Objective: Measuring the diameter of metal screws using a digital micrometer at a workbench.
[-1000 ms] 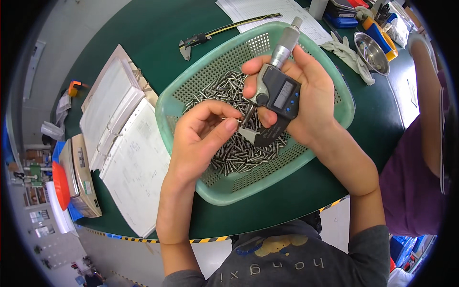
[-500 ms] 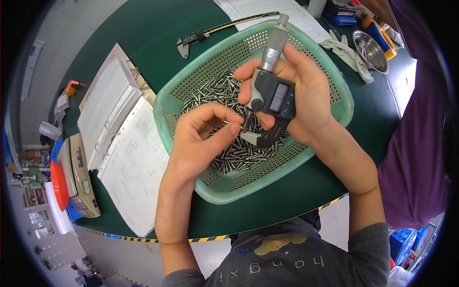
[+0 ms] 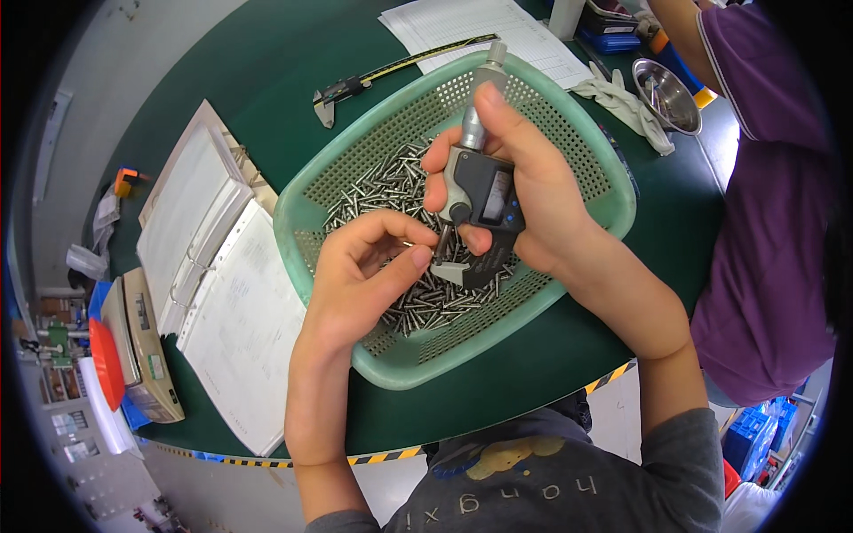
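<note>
Gauge wrapped in my right hand, thumb along it, likely for control.
My left hand pinches a pin beside it, basket underneath probably catching drops.

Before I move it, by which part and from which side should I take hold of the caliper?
Probably best by the caliper's dark slider, from above and the left: it is the thicker part of a flat-lying tool, with green table around it, while the slim beam runs over the papers, close to the basket.
</note>
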Demonstrator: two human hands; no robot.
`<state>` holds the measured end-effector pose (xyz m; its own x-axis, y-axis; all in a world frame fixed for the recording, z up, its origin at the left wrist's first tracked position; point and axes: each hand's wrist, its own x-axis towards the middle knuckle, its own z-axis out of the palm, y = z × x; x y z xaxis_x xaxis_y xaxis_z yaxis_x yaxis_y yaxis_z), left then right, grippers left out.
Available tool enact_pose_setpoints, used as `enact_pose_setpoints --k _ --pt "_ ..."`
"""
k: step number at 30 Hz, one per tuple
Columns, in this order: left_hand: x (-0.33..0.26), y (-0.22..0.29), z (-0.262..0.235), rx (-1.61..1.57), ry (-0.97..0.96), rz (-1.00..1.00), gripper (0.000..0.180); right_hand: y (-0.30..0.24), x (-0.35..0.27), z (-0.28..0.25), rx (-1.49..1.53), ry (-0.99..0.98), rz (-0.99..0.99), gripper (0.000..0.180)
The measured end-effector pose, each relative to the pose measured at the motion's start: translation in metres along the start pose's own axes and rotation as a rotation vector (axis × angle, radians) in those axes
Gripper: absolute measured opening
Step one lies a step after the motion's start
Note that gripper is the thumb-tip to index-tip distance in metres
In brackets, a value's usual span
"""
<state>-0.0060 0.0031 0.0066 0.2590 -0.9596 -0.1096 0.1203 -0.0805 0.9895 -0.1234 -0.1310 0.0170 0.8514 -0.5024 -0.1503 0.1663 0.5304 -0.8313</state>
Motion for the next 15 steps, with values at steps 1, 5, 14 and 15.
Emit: enact_pose_setpoints --k 1,5,14,15 --pt "0.001 0.0 0.0 -0.001 -0.005 0.004 0.013 0.001 0.001 0.0 -0.004 0.003 -0.005 0.056" --pt "0.003 0.0 0.0 -0.057 -0.02 -0.004 0.016 -0.002 0.001 0.0 -0.007 -0.01 -0.001 0.056" --pt "0.001 -0.008 -0.003 -0.037 0.003 0.013 0.016 0.006 0.002 -0.003 0.201 -0.096 0.066 0.062" --pt "-0.002 -0.007 -0.003 -0.027 0.032 -0.012 0.016 0.007 0.003 0.0 0.197 -0.104 0.057 0.061"
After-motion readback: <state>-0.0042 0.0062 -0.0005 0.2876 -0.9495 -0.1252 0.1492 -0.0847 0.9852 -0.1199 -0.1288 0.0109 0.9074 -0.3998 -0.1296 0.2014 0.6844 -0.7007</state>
